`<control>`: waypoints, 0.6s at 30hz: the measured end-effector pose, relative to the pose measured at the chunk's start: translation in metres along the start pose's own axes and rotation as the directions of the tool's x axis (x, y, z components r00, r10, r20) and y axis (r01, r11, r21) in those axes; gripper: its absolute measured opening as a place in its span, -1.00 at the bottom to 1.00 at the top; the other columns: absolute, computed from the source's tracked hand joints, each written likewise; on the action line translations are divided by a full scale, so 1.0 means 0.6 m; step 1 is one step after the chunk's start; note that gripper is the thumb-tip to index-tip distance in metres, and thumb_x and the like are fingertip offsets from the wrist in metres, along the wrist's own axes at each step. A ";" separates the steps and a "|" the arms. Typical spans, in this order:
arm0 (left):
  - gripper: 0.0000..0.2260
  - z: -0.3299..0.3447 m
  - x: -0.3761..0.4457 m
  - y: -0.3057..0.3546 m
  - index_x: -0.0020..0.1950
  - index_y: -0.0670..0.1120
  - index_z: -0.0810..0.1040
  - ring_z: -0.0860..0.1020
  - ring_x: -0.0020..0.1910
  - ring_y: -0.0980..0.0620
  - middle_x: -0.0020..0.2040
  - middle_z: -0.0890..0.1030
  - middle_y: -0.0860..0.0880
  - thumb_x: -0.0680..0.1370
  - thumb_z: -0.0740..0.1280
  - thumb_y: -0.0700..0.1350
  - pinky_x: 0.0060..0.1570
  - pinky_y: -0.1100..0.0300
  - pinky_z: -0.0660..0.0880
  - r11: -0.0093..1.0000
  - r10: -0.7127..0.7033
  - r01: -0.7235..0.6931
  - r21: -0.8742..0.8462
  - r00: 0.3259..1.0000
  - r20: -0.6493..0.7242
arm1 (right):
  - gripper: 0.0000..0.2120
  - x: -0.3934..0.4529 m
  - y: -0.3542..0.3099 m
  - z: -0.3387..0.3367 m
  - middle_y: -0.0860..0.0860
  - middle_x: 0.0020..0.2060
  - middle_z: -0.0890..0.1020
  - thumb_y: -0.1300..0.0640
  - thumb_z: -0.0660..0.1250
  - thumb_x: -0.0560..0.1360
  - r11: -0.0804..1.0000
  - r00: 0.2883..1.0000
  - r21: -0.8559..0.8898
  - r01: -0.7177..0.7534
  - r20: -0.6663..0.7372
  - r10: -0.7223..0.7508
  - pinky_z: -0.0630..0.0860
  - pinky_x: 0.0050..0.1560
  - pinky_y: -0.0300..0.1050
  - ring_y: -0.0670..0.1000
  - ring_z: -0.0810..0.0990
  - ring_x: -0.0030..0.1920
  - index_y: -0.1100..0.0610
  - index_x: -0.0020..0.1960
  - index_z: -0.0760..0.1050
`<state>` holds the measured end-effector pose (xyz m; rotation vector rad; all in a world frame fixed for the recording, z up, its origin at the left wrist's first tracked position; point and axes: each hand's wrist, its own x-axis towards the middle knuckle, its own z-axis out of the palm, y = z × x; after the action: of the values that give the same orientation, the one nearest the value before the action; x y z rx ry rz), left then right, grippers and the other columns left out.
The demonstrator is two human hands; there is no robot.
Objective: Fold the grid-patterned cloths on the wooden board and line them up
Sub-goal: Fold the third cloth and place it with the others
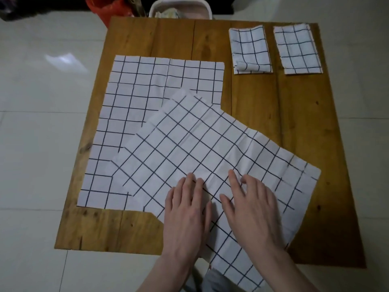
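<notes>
**Both hands flat on the top cloth**

Here we are over the wooden worktop (pixel 134 228), and both hands are down on the angled cloth (pixel 210 144), the white one with the dark grid that lies skewed across the near half of the board. The left hand (pixel 187 209) is spread flat, fingers straight, palm pressing on the fabric, gripping nothing. Right beside it, the right hand (pixel 250 207) is likewise released and laid on the cloth, fingers extended with a slight bend at the tips, the index finger reaching furthest up. The two hands sit close together, just apart, near the cloth's near-middle.

That angled cloth overlaps the flat cloth (pixel 134 102), a second open grid sheet lying square to the board on the left side; its right and near portions are covered. The angled cloth's near corner hangs off the board's front edge, towards the person.

Up at the far right, two finished pieces sit side by side, not touching: the left folded cloth (pixel 249 49), with a small ruck at its near left corner, and the right folded cloth (pixel 296 49), a neater rectangle.

Beyond the board's far edge there is a white basket (pixel 202 7) and, to its left, an orange bag (pixel 109 9). Pale tiled floor (pixel 42 102) all round.
</notes>
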<state>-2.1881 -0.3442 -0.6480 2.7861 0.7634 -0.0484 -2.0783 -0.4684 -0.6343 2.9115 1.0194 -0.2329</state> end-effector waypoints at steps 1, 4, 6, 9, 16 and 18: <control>-0.51 0.002 0.002 -0.001 0.55 -0.10 0.41 0.35 0.54 -0.12 0.56 0.42 -0.14 0.69 0.15 0.12 0.48 -0.11 0.34 1.000 0.010 -0.010 0.011 1.000 0.005 | -0.37 -0.007 0.000 0.000 0.13 0.21 0.54 -0.21 0.04 0.65 1.000 1.000 -0.002 -0.016 -0.006 0.016 0.50 0.22 0.11 0.14 0.53 0.21 0.11 0.59 0.36; -0.50 0.009 0.007 -0.001 0.57 -0.09 0.39 0.35 0.57 -0.14 0.60 0.38 -0.14 0.70 0.14 0.13 0.50 -0.10 0.24 0.998 0.051 -0.053 0.035 0.998 0.034 | -0.35 -0.028 -0.002 0.002 0.14 0.16 0.57 -0.22 0.06 0.65 0.998 0.998 0.000 -0.056 -0.019 0.056 0.47 0.29 0.17 0.16 0.53 0.16 0.18 0.56 0.39; -0.49 0.013 0.012 -0.003 0.59 -0.10 0.38 0.32 0.60 -0.15 0.62 0.34 -0.14 0.70 0.14 0.12 0.51 -0.12 0.20 0.995 0.092 -0.094 0.039 0.995 0.044 | -0.36 -0.038 -0.002 0.006 0.14 0.13 0.58 -0.22 0.07 0.65 0.998 0.998 0.014 -0.062 -0.027 0.063 0.44 0.34 0.20 0.17 0.53 0.14 0.19 0.53 0.42; -0.46 0.013 0.026 -0.012 0.63 -0.11 0.31 0.19 0.66 -0.13 0.66 0.25 -0.13 0.71 0.09 0.13 0.56 -0.13 0.12 0.985 0.162 -0.165 0.055 0.985 0.053 | -0.41 -0.040 0.009 0.010 0.11 0.08 0.57 -0.20 0.11 0.65 0.996 0.996 0.067 -0.051 -0.069 0.056 0.46 0.31 0.19 0.14 0.53 0.10 0.16 0.49 0.46; -0.48 0.003 0.050 -0.044 0.64 -0.06 0.28 0.33 0.56 -0.23 0.55 0.39 -0.19 0.72 0.05 0.11 0.54 -0.15 0.19 0.962 0.256 -0.262 0.075 0.963 0.080 | -0.53 0.027 0.083 0.024 0.08 0.51 0.45 0.09 0.28 0.66 0.966 0.972 0.194 0.171 -0.195 -0.133 0.45 0.42 0.12 0.11 0.40 0.52 0.12 0.55 0.40; -0.51 -0.002 0.052 -0.048 0.62 -0.06 0.31 0.40 0.44 -0.22 0.42 0.45 -0.17 0.71 0.08 0.09 0.47 -0.14 0.29 0.956 0.276 -0.282 0.085 0.959 0.069 | -0.53 0.051 0.107 0.031 0.05 0.59 0.35 0.15 0.25 0.69 0.945 0.946 0.153 0.288 -0.201 -0.255 0.34 0.54 0.12 0.08 0.27 0.61 0.11 0.59 0.34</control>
<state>-2.1757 -0.3043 -0.6565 2.9398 0.3564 -0.1127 -2.0170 -0.5016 -0.6578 2.9841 1.5100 -0.0766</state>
